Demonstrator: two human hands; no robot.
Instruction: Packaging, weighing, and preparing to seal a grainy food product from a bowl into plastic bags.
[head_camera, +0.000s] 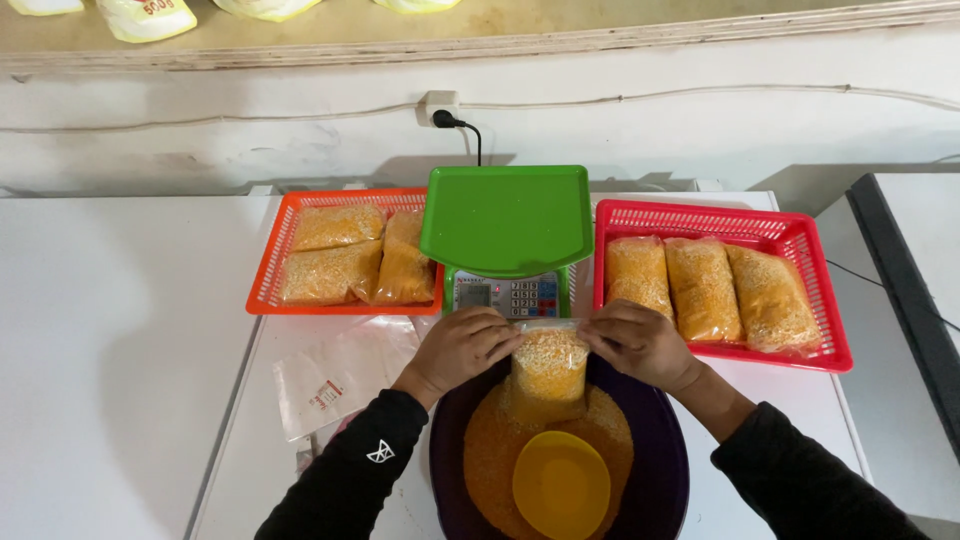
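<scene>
Both hands are holding one small clear bag of yellow grain (548, 366) by its top edge, upright over a dark purple bowl (668, 470) so that anything falling out would probably land back in the bowl. The left hand (462, 347) is pinching the left end of the bag's mouth, fingers closed narrowly on the plastic, and the right hand (636, 343) is pinching the right end in the same way; together they are stretching the opening flat, which looks like the grip for pressing a seal shut, though whether the mouth is already closed cannot be told. The bag's bottom is resting on or hanging just above the heap of loose grain (492, 450) in the bowl, where a yellow scoop (561, 485) is lying on the grain nearest the person. Just behind the hands a scale with a green tray (506, 220) is standing, its tray bare and its keypad facing the person. An orange basket (268, 280) to the left is holding filled bags, and a red basket (820, 290) to the right is holding three more laid side by side. Empty clear bags (335, 375) are lying flat on the white table (120, 350) beside the left forearm, within easy reach.
</scene>
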